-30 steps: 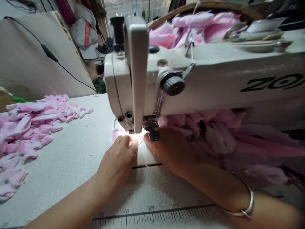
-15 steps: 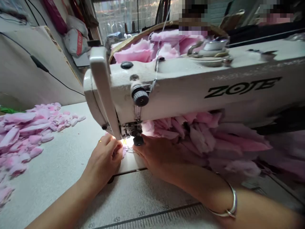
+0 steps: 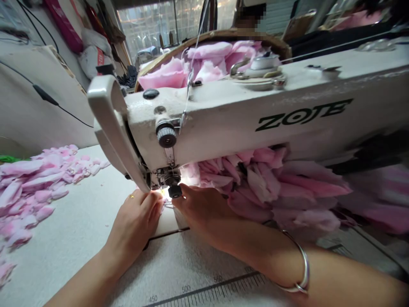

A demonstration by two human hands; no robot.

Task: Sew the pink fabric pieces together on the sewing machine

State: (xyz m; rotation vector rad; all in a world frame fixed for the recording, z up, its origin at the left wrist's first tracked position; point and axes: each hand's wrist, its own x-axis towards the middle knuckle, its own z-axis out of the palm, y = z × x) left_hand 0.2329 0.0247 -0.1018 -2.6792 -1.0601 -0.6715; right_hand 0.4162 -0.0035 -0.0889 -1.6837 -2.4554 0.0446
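Note:
My left hand (image 3: 137, 219) is closed beside the needle area of a white sewing machine (image 3: 217, 128), fingertips pinched on a small piece of pink fabric (image 3: 165, 201) that shows only in part. From the other side my right hand (image 3: 201, 209) reaches in, fingers bent together just behind a black knob (image 3: 174, 191) near the presser foot. What its fingertips hold is hidden. A bright lamp glare lies over the stitching spot between both hands. A silver bangle (image 3: 305, 266) circles my right wrist.
Loose pink fabric pieces (image 3: 35, 179) lie on the table (image 3: 83, 221) at left. More bunched pink fabric (image 3: 265, 179) fills the space under the machine arm. Behind the machine stands a basket (image 3: 284, 44) of pink fabric. A ruler strip (image 3: 204, 292) runs along the front.
The view has shifted, so the machine sits further left in the picture. Both hands stay by the needle, with the left fingertips slightly closer under the machine head.

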